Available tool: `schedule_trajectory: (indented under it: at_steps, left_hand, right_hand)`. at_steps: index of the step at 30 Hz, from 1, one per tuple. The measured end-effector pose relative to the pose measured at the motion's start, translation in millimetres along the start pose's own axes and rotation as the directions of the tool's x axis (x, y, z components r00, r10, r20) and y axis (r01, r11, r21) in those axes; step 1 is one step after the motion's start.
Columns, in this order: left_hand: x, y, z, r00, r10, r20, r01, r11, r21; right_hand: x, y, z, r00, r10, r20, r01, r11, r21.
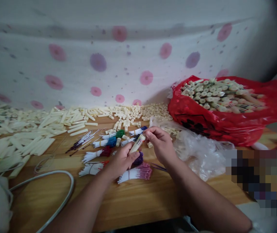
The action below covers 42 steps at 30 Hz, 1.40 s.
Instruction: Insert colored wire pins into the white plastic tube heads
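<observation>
My left hand (123,158) is closed around a cream plastic pen barrel (137,144), tilted with its slotted upper end pointing up and right. Beside that end, the fingers of my right hand (161,142) are pinched together; whatever they hold is too small to make out. Below my hands lies a bundle of pink-tipped white refills (135,172). More bundles surround them: dark red-tipped refills (97,154), blue-tipped refills (105,142) and green-tipped refills (116,134). Loose dark-tipped refills (83,139) are scattered to the left.
Cream tubes (31,142) are heaped along the left and back, with small slotted cream pieces (131,115) at the back middle. A red plastic bag (189,119) full of barrels stands right, behind a clear plastic bag (198,152). A white cable (68,181) curves across the wooden table (140,204).
</observation>
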<state>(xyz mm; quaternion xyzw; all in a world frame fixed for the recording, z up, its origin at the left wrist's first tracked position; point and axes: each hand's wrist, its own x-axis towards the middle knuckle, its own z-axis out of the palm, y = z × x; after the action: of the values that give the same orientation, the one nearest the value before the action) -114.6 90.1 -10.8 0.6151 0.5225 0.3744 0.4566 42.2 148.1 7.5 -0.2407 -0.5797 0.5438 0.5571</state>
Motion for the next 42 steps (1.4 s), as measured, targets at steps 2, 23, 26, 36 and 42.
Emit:
schedule_trajectory:
  at_steps: [2, 23, 26, 36, 42]
  left_hand:
    - [-1, -3, -1.2, 1.000, -0.015, 0.026, 0.018, 0.994, -0.111]
    - [-1, -3, -1.5, 0.987, -0.034, 0.156, 0.105, 0.874, -0.475]
    - [-1, 0, -4.8, 0.988, -0.043, 0.150, 0.112, 0.861, -0.496]
    - [-9, 2, -11.6, 0.941, 0.068, 0.332, 0.036, 0.954, -0.298]
    - [-3, 5, -10.3, 0.991, 0.100, 0.086, -0.077, 0.969, -0.235]
  right_hand:
    - [1, 2, 0, 0.998, 0.051, 0.047, -0.054, 0.995, 0.084]
    - [0, -3, -2, 0.939, -0.298, 0.170, 0.338, 0.888, -0.313]
    - [0, -6, 0, 0.922, -0.343, 0.180, 0.385, 0.868, -0.315]
    - [-12, -31, -24, 0.980, -0.061, 0.187, 0.092, 0.983, -0.158]
    - [-16, -131, -139, 0.711, -0.664, -0.230, 0.288, 0.575, -0.766]
